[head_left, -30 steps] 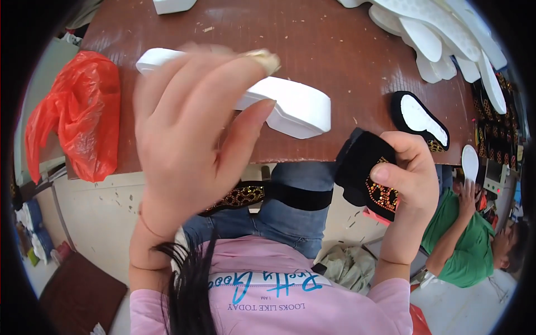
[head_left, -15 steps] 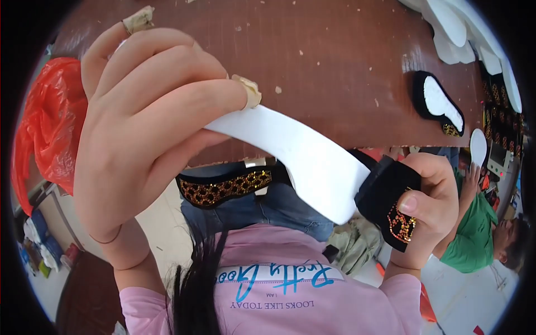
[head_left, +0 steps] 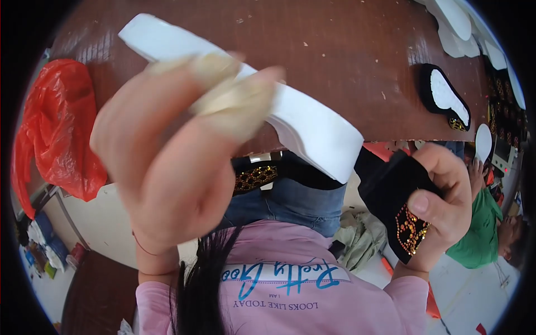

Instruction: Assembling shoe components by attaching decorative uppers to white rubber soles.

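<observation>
My left hand (head_left: 173, 151), blurred by motion and with pale wraps on some fingertips, is closed on a white shoe sole (head_left: 321, 125). The sole is thick and curved, slanting through the air in front of the brown table; the fingers cover its middle. To the right, my right hand (head_left: 446, 195) pinches a black fabric shoe upper (head_left: 391, 187) with orange and gold beads, thumb on top. Apart from the sole's right end, this piece hangs just beyond it. Below the sole, above my lap, is a black band (head_left: 254, 178) with a gold pattern, partly hidden by my left hand.
A brown table (head_left: 357, 50) lies beyond my hands. On its right stands a black-edged shoe piece (head_left: 444, 95) with a white inside; white soles (head_left: 455, 19) pile at the far right corner. A red plastic bag (head_left: 61, 128) hangs at the left. A person in green (head_left: 477, 234) is at the right.
The white sole has moved up and left, away from the black upper. My left hand has turned, its grip now around the sole's middle. My right hand has shifted slightly right, still holding the upper.
</observation>
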### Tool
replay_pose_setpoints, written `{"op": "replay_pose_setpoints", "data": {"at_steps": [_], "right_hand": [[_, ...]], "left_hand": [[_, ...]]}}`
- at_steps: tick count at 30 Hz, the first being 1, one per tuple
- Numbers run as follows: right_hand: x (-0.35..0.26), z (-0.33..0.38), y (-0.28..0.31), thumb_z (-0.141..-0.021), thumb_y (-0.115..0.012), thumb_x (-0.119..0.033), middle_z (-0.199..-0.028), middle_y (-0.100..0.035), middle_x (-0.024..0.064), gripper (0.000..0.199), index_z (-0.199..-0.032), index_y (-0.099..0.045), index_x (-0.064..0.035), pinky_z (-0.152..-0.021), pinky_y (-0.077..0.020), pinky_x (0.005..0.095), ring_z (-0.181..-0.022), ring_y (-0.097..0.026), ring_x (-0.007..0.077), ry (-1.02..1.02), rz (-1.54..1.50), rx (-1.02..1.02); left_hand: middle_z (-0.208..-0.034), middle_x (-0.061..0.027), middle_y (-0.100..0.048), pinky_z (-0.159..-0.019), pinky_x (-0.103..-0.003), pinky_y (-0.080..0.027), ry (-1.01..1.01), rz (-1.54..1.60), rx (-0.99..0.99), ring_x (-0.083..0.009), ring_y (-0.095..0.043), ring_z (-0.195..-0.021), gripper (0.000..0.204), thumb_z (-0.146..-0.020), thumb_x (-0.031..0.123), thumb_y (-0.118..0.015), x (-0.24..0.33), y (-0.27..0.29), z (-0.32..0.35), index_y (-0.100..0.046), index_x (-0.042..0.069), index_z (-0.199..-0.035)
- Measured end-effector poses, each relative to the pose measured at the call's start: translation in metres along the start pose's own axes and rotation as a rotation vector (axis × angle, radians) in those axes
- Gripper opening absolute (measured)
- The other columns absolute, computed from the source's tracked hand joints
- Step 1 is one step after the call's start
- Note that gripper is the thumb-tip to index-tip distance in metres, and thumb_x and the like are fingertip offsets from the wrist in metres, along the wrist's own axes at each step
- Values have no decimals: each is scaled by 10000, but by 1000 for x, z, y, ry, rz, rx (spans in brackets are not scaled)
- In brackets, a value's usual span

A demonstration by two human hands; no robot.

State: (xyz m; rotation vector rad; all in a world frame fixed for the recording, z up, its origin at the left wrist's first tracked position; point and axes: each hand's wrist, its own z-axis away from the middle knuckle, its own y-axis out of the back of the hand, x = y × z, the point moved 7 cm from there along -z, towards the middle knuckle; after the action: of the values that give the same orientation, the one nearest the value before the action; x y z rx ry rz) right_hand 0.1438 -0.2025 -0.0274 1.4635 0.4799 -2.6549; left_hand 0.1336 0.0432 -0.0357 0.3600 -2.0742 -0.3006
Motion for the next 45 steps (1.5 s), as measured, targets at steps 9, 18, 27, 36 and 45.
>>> {"op": "replay_pose_setpoints", "data": {"at_steps": [9, 18, 27, 36, 45], "right_hand": [[-16, -32, -46, -724, -644, 61, -726, -637, 98, 175, -891, -596, 75, -533, -380, 138, -532, -493, 79, -107, 167, -5], [-20, -34, -59, -750, -630, 61, -696, -634, 92, 127, -869, -584, 68, -495, -363, 130, -500, -480, 63, -253, 274, -88], [-17, -53, -60, -812, -608, 51, -671, -632, 75, 66, -875, -588, 59, -473, -352, 118, -478, -466, 42, -301, 158, -53], [-4, -80, -65, -848, -602, 24, -694, -642, 74, 32, -868, -591, 46, -466, -356, 119, -497, -481, 31, -450, 276, -48], [1, -86, -58, -842, -609, 26, -696, -647, 83, 33, -862, -589, 44, -469, -368, 115, -494, -492, 38, -494, 261, -31]], "left_hand": [[-844, -86, -611, -563, -213, -422, 643, 705, -30, -119, -489, -635, 241, -702, 30, -763, 18, -39, 26, -640, -15, -905], [-804, -102, -579, -576, -214, -415, 548, 608, -88, -136, -501, -644, 228, -779, 146, -699, 19, -31, 23, -570, 2, -900], [-933, -125, -586, -708, -318, -485, -81, -249, -140, -204, -564, -756, 268, -849, 152, -598, 23, 7, -2, -477, 81, -1078], [-973, -108, -576, -802, -374, -441, -197, -337, -93, -255, -562, -862, 267, -838, 185, -594, 0, 13, -6, -454, 144, -1061], [-1014, -90, -567, -897, -430, -397, -282, -455, -14, -306, -559, -969, 270, -827, 218, -590, -10, -1, -5, -430, 208, -1045]]}}
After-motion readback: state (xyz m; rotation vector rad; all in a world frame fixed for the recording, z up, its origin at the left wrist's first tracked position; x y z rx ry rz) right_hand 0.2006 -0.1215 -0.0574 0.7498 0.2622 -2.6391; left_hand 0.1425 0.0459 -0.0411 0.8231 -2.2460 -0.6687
